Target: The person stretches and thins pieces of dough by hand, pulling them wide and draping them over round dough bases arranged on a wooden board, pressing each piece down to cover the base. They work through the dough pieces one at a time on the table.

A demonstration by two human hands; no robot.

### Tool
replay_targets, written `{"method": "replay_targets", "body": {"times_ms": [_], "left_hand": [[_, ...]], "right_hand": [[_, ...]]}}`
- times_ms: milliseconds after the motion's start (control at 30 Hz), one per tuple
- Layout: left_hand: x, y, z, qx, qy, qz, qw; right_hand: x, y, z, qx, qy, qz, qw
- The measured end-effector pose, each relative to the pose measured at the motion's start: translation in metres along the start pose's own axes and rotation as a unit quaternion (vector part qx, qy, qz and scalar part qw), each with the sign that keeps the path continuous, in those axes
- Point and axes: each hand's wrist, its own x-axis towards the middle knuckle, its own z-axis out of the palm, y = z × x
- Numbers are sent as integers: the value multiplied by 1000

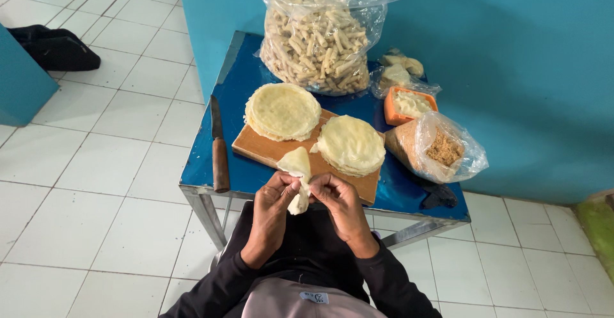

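- both the left hand (272, 203) and the right hand (339, 204) pinched a pale, soft wrapper sheet (297, 180), half folded, at the near edge of the blue table (246, 78).
- two round stacks of thin wrappers (283, 111) lay on a wooden board (256, 145).
- a clear plastic bag of finished rolls (318, 39) bulged at the back.
- a dark-handled knife (219, 148) lay left of the board.

The lower part of the pale wrapper (298, 177) is hidden between the fingers of the left hand (272, 206) and right hand (340, 204). The top of the large clear bag (323, 33) is cut off by the upper edge.
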Motion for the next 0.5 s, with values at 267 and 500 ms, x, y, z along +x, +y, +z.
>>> {"method": "replay_targets", "body": {"times_ms": [267,500], "left_hand": [[6,-4,-4,-21,4,-16,1000],[9,2,-13,-53,-29,-22,998]], "right_hand": [[0,19,-14,87,28,24,996],[5,12,1,168,102,52,979]]}}
